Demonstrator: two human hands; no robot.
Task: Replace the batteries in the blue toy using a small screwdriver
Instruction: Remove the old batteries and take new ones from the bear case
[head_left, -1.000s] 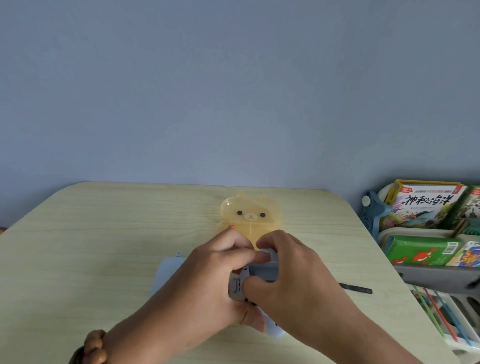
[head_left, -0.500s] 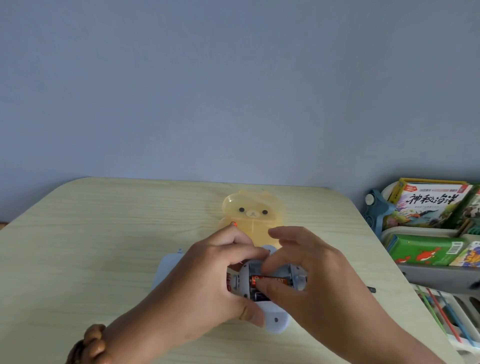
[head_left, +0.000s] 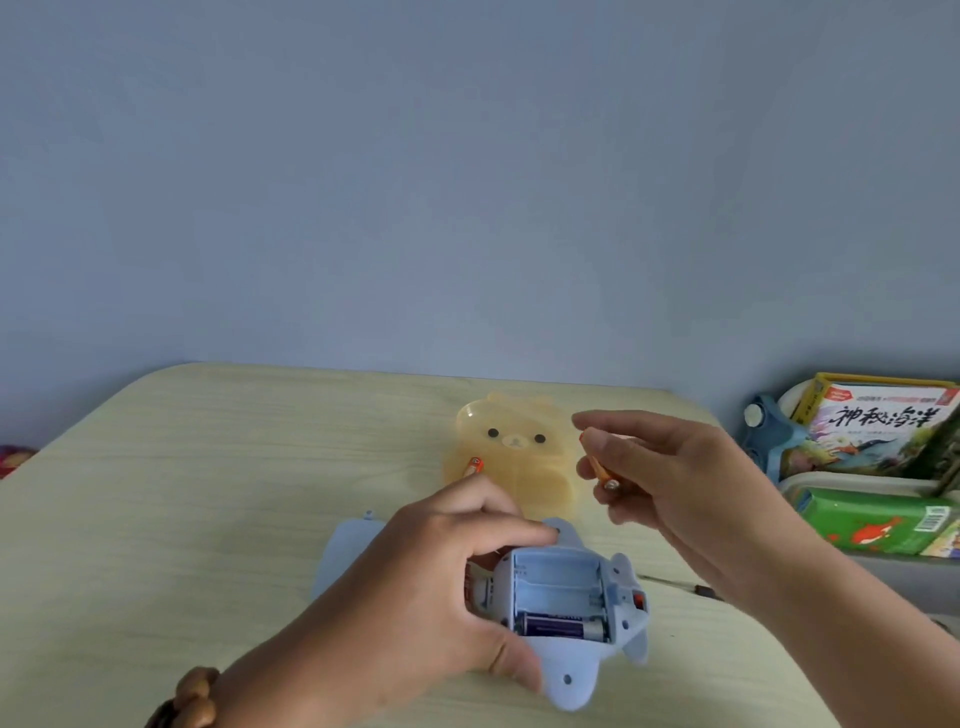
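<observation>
The blue toy (head_left: 571, 670) lies upside down near the table's front edge, gripped by my left hand (head_left: 431, 587). Its battery bay (head_left: 556, 577) is uncovered; one dark battery (head_left: 563, 625) sits in the nearest slot and the other slots are bare. My right hand (head_left: 670, 478) hovers above and to the right of the toy, pinching an orange battery (head_left: 602, 470). Another orange battery (head_left: 472, 465) lies in the yellow bear-shaped box (head_left: 524, 470) behind the toy. The small screwdriver (head_left: 685, 586) rests on the table, partly hidden by my right wrist.
A pale blue flat piece (head_left: 343, 551) lies on the wooden table (head_left: 208, 493) behind my left hand. Off the table's right edge stand bins with a picture book (head_left: 878, 421) and a green box (head_left: 872, 519).
My right hand has lifted an orange battery out of the toy's bay and moved up and right toward the bear box. The left hand still holds the toy.
</observation>
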